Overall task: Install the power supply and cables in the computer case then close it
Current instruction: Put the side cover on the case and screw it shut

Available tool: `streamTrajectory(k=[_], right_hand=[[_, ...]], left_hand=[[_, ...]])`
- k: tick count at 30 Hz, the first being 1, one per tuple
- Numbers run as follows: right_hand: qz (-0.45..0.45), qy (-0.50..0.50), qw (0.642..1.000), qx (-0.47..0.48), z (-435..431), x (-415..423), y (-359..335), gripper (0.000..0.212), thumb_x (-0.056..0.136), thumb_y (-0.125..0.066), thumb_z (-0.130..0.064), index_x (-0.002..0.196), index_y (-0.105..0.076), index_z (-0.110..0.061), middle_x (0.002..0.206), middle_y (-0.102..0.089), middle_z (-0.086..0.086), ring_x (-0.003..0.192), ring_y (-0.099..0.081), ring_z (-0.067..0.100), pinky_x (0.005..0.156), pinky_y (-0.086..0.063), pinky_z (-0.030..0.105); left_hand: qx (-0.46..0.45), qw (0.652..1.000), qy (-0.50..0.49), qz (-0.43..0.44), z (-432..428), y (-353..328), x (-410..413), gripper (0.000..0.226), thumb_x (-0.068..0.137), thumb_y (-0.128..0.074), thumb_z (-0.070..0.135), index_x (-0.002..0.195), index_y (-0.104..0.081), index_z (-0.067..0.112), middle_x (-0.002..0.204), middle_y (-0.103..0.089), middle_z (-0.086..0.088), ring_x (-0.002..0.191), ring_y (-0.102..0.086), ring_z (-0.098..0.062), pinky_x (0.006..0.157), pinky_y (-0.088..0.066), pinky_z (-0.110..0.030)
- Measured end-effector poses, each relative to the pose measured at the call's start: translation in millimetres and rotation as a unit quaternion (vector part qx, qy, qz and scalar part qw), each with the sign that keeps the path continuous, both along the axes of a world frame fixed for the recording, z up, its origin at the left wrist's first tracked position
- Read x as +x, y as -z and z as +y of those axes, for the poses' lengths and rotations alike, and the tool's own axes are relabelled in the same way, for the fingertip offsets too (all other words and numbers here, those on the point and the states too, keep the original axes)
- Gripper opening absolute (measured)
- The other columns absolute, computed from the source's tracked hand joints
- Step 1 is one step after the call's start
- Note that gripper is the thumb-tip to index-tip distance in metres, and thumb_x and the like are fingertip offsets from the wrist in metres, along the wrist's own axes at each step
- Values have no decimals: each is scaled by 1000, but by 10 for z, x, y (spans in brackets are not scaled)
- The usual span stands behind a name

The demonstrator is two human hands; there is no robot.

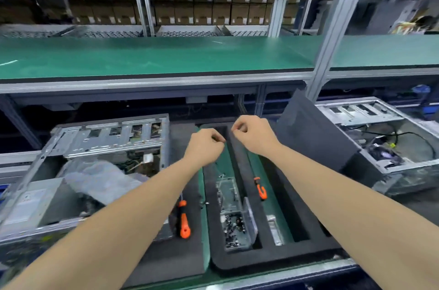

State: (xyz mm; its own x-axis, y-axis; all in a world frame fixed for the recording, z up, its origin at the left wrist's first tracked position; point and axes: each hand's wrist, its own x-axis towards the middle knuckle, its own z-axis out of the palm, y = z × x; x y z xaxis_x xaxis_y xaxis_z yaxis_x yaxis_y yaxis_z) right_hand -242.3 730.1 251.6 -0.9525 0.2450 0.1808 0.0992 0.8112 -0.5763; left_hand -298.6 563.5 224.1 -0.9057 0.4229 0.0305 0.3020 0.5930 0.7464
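Observation:
An open computer case lies on its side at the left. A grey power supply sits in its near end, and a crumpled clear plastic bag lies over the cables inside. My left hand and my right hand are raised side by side over the far end of the black foam tray. Both have curled fingers with thumb and fingertips pinched together. Anything held between them is too small to see. A dark side panel leans against a second open case at the right.
In the foam tray lie a clear box of screws and an orange-handled tool. An orange screwdriver rests on the dark mat beside the left case. A green shelf runs overhead, with an upright post on the right.

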Motion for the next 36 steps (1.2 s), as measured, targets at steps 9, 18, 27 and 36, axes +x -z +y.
streamTrajectory(k=[9,18,27,36], right_hand=[[-90,228,941,232,1704,748,30,50,89,-67,-27,137,-54,-22,146,-44,14,138,-39,36,112,-32,46],[-151,218,964,13,2249,953,169,29,101,-53,-14,127,-55,-3,123,-65,22,112,-61,41,96,-53,48],[-142,170,973,63,2086,835,-23,25,109,-46,-19,117,-56,2,124,-64,25,112,-64,42,87,-51,38],[-17,184,981,63,1795,640,-959,21,107,-48,-18,100,-56,1,110,-63,23,86,-50,34,69,-35,33]], left_hand=[[153,959,84,-225,1789,492,619,28,96,-51,6,114,-64,23,100,-68,0,71,-68,-17,74,-58,-34],[237,881,121,-392,2733,453,1091,54,107,-37,16,156,-32,36,146,-50,8,106,-58,-14,91,-52,-30],[249,871,123,-406,2637,362,994,47,109,-38,42,146,-26,67,166,-20,16,153,-21,-21,105,-43,-53],[267,887,137,-352,2277,-132,650,50,109,-38,42,153,-22,58,167,-18,17,155,-17,-20,115,-34,-53]])
